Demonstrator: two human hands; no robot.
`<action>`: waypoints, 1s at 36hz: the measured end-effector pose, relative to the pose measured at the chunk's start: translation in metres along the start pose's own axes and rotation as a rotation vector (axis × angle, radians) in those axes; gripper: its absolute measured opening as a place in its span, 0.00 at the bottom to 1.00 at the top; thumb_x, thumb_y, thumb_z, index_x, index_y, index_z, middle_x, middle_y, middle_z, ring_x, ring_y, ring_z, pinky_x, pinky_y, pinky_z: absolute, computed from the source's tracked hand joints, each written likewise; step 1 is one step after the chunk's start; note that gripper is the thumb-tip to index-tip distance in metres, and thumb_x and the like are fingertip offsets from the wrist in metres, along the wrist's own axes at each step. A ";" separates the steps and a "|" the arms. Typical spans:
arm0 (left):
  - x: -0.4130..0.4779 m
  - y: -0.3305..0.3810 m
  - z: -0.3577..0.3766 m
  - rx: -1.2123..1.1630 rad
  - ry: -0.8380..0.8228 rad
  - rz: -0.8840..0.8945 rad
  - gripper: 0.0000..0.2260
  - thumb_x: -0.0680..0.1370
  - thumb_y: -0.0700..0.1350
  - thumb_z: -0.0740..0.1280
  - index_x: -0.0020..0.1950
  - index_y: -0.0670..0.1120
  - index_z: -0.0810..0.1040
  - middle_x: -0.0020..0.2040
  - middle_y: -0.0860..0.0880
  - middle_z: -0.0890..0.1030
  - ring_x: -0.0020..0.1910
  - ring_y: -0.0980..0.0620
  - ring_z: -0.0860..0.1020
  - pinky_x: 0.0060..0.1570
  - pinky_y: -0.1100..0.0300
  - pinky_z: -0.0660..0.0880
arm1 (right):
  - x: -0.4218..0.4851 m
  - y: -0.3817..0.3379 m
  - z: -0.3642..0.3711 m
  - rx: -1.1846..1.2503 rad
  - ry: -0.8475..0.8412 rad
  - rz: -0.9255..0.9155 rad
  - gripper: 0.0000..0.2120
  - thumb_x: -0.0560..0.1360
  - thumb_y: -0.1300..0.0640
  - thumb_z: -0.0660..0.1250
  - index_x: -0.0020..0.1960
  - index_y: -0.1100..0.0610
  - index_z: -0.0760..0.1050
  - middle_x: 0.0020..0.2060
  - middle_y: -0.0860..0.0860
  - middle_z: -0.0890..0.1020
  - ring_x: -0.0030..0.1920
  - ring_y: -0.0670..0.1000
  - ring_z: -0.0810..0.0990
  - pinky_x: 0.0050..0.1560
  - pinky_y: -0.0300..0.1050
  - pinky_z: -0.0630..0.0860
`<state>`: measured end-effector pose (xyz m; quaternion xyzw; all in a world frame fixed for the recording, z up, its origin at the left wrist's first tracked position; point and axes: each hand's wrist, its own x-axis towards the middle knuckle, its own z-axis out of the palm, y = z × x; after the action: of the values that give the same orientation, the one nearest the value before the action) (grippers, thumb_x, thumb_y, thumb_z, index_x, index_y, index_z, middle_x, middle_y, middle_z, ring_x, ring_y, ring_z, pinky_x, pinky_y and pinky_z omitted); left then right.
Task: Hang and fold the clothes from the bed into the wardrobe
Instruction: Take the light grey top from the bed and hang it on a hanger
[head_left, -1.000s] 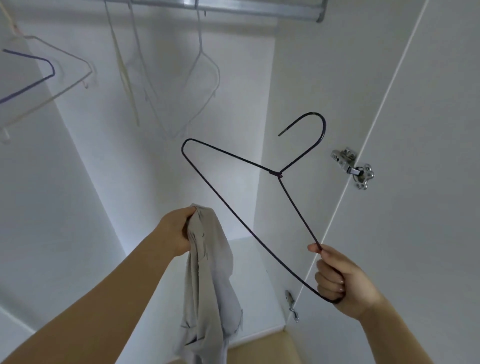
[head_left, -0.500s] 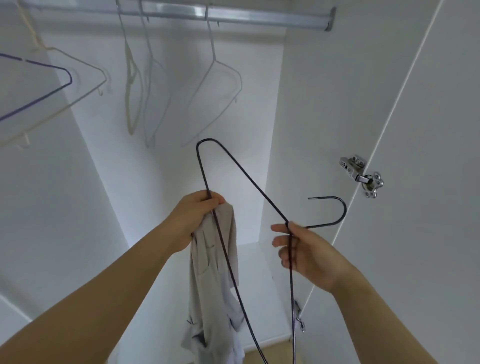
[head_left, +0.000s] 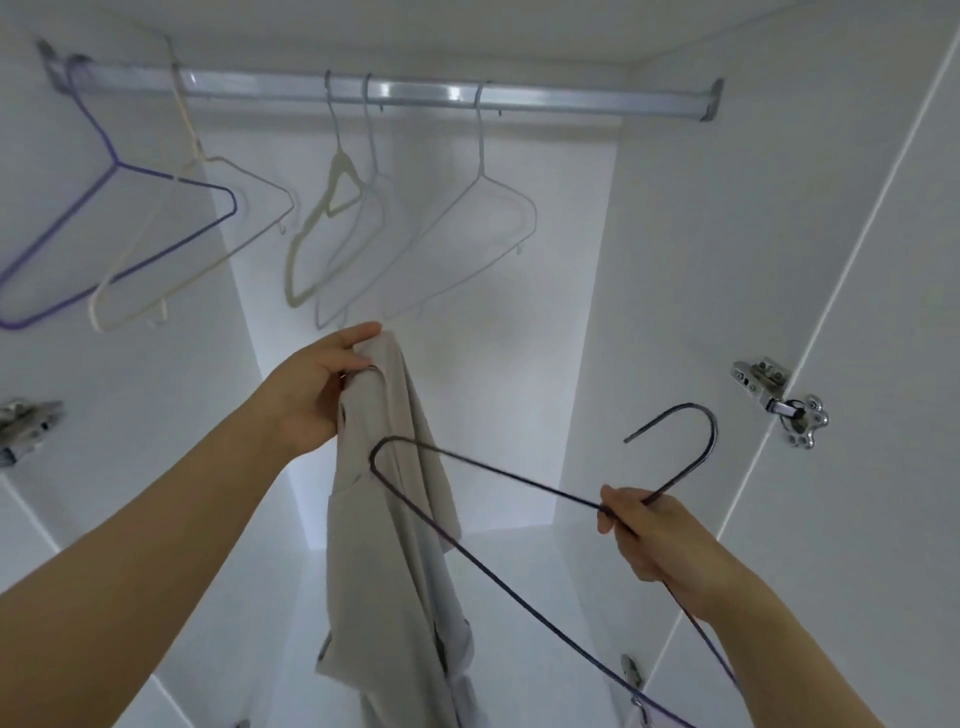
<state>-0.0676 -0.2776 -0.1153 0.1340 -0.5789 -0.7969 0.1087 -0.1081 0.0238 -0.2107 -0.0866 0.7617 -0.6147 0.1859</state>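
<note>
Your left hand (head_left: 311, 397) grips the beige shirt (head_left: 387, 545) by its top. Your right hand (head_left: 657, 538) pinches the dark wire hanger (head_left: 483, 480) at its neck.

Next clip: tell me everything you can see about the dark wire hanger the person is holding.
The dark wire hanger is thin, metal-looking wire bent into a triangle with an open hook. It is off the rail and tilted, hook up-right. The right hand grips its neck. Its far rounded corner crosses in front of the grey garment held by the left hand; contact unclear.
</note>
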 end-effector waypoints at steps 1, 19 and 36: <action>-0.001 0.002 0.000 0.015 -0.004 0.000 0.15 0.77 0.33 0.58 0.52 0.50 0.79 0.49 0.50 0.78 0.44 0.52 0.76 0.44 0.60 0.74 | 0.000 0.000 0.003 -0.057 0.008 0.006 0.18 0.80 0.53 0.59 0.34 0.59 0.73 0.20 0.49 0.63 0.22 0.46 0.57 0.23 0.36 0.54; -0.016 -0.007 -0.007 0.391 -0.053 0.164 0.17 0.78 0.30 0.59 0.48 0.51 0.79 0.42 0.52 0.80 0.40 0.55 0.76 0.38 0.63 0.71 | 0.004 -0.021 0.034 0.030 0.082 0.025 0.17 0.80 0.55 0.58 0.34 0.60 0.72 0.18 0.48 0.61 0.19 0.45 0.55 0.22 0.34 0.51; -0.008 0.017 -0.019 0.186 0.094 0.110 0.17 0.77 0.30 0.59 0.48 0.51 0.79 0.50 0.51 0.79 0.46 0.53 0.76 0.43 0.61 0.74 | -0.012 -0.028 0.005 0.005 -0.033 -0.022 0.18 0.80 0.56 0.57 0.34 0.61 0.72 0.21 0.49 0.60 0.21 0.46 0.54 0.22 0.34 0.53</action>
<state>-0.0532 -0.2975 -0.1038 0.1487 -0.6512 -0.7254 0.1663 -0.0978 0.0168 -0.1825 -0.1045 0.7560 -0.6171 0.1917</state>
